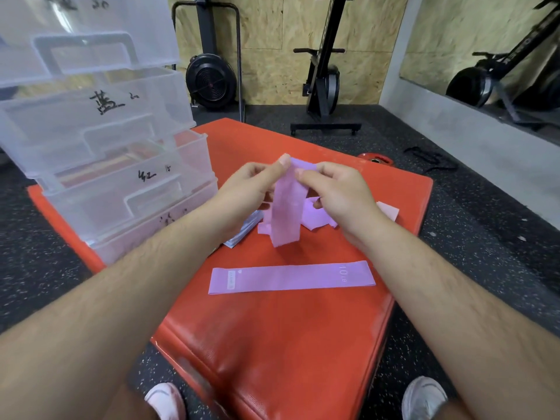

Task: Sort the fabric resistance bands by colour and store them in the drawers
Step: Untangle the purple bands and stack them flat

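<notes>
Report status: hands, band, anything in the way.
Left hand and right hand pinch one purple band above the mat. Second band flat nearer, heap behind. Nothing between hands and drawers.

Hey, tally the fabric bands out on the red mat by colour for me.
Purple: 2 countable, the held band pinched by left hand and right hand, and the flat band; the purple heap behind cannot be counted.
Pale pink: 1, the pink piece beside the right hand.
Total: 3 at least.
</notes>
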A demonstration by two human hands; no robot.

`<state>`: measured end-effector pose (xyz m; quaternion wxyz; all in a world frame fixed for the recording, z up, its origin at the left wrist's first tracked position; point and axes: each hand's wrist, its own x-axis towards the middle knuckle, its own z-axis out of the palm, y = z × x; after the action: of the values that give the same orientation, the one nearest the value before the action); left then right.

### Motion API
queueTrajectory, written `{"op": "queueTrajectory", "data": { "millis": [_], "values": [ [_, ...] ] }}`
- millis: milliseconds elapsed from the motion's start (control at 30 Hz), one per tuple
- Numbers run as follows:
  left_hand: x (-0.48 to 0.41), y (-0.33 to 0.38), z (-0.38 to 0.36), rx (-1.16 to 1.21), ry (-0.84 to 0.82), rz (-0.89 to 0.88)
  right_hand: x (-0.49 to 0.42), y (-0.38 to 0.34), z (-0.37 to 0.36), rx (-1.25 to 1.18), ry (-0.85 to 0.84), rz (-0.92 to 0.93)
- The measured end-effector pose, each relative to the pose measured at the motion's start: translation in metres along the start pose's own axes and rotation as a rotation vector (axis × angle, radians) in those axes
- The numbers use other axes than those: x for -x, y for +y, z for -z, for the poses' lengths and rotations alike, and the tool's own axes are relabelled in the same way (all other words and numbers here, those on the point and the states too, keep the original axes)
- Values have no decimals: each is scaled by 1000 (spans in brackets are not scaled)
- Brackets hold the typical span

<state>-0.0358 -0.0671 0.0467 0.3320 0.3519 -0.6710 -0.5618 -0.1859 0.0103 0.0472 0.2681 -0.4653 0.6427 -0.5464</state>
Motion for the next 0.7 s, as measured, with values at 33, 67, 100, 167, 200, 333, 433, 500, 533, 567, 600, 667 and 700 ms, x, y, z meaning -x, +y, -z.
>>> {"op": "queueTrajectory", "data": {
  "millis": [33,67,100,167,200,333,433,500,533,567,600,667,700],
  "values": [
    [1,-3,0,-28,-33,26,-1,0,3,-17,-11,-21],
    [3,-4,0,-45,-36,40,-1,0,6,-37,-19,-47],
    [4,-5,-1,-52,-22,43,-2,1,9,-62,-28,-80],
    [4,-4,-1,-41,13,21,0,2,12,-119,-67,-141],
    [4,-2,-1,-26,29,0,2,3,13,-130,-97,-165],
    [-1,2,-4,103,121,-66,8,7,8,-62,-238,-221],
    [0,7,-6,177,135,-69,6,6,9,-52,-124,-190],
    [1,5,-5,175,80,-48,3,5,13,-57,-62,-167],
    [2,4,-5,154,48,-39,3,5,15,-65,-67,-162],
    [2,2,-4,126,20,-34,3,5,16,-71,-83,-161],
    [3,0,-4,99,-6,-35,3,6,17,-76,-95,-164],
    [4,-1,-3,64,-50,-44,3,6,17,-82,-92,-169],
    [5,-1,-3,46,-72,-49,3,5,17,-94,-83,-171]
  ]
}}
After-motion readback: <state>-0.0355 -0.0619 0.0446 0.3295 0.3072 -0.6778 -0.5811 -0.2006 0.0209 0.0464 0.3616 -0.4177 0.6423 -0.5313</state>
